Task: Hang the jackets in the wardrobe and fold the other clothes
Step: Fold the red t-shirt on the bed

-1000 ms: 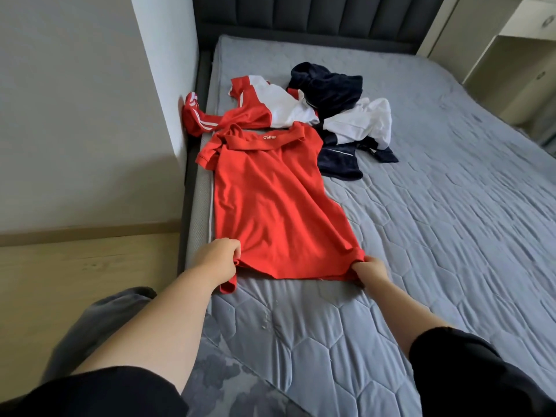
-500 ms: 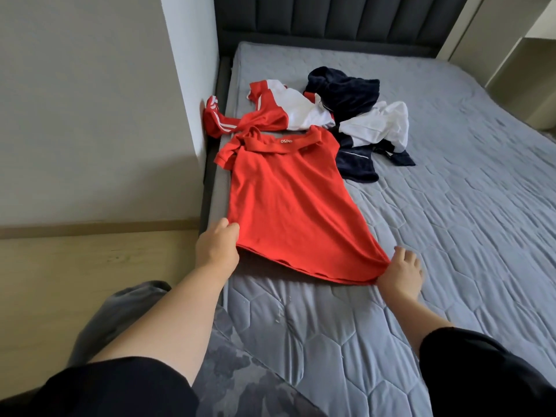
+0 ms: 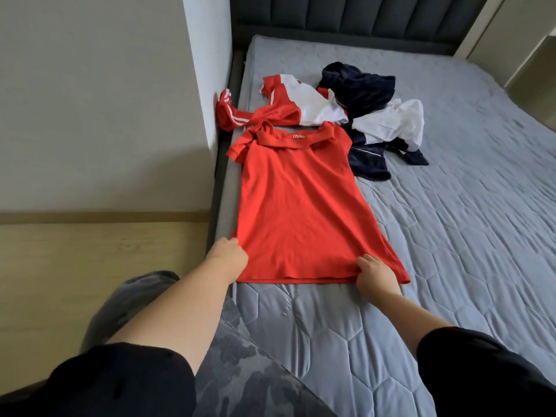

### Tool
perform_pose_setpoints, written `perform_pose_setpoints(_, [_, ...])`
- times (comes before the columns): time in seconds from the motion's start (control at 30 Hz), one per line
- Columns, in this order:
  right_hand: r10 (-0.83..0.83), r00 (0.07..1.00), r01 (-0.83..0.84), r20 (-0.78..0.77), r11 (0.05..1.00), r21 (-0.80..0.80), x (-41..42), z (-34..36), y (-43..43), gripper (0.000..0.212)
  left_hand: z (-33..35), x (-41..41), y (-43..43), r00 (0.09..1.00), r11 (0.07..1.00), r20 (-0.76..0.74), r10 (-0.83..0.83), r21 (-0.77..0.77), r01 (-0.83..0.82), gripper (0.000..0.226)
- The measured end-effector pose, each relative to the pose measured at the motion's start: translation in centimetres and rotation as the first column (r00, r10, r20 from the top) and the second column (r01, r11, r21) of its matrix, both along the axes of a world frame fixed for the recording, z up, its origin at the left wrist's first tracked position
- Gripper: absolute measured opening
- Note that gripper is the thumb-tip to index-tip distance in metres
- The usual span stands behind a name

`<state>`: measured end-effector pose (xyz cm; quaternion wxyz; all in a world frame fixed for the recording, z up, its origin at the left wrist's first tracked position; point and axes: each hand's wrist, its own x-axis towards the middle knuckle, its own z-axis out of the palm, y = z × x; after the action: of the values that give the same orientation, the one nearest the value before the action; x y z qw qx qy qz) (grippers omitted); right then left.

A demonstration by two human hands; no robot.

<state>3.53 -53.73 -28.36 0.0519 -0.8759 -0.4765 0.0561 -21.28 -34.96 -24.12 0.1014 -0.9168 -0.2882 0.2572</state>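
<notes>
Now, left hand [image 3: 227,255] and right hand [image 3: 374,273] both pinching red shirt [image 3: 301,212] near hem on bed [image 3: 451,236]; best pull evenly, smooth flat before folding.

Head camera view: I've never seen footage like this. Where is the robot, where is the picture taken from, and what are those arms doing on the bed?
There is no robot here. A person wears a wide-angle camera on the head, looking forward and down, so the two arms are their own. The grips are simply bare hands. The left grip and the right grip each pinch the bottom hem of a red shirt, which is spread flat on the grey mattress. Beyond its collar lies a loose heap: a red-and-white top, navy clothes and a white garment.
</notes>
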Motion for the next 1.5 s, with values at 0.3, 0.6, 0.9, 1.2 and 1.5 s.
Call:
perform_pose_setpoints(0.3, [0.134,0.987,-0.11,-0.085,0.965,0.239,-4.8,0.0,6.1,0.02,-1.2,-0.1,1.5,0.542,0.692,0.43,0.722,-0.465,-0.552,0.036])
perform_pose_setpoints(0.6, [-0.061,0.954,-0.012,-0.295,0.97,-0.241,-6.3,-2.1,11.9,0.068,-1.5,0.2,4.6,-0.032,0.06,0.08,0.996,-0.907,-0.417,0.054])
perform_pose_setpoints(0.9, [-0.107,0.967,0.031,-0.23,0.949,-0.314,-6.9,-2.4,13.0,0.075,-0.7,-0.4,4.9,-0.125,-0.228,-0.204,0.971,-0.948,-0.222,0.031])
perform_pose_setpoints(1.2, [-0.117,0.959,0.032,-0.257,0.948,-0.315,-6.7,-1.7,12.9,0.074,0.3,-1.6,4.9,-0.213,-0.124,-0.159,0.964,-0.978,0.169,0.019])
perform_pose_setpoints(1.5, [-0.063,0.975,-0.009,-0.212,0.946,-0.323,-7.2,-1.8,12.3,0.075,-2.0,-2.2,4.1,0.37,0.345,0.092,0.924,-0.617,-0.708,0.048])
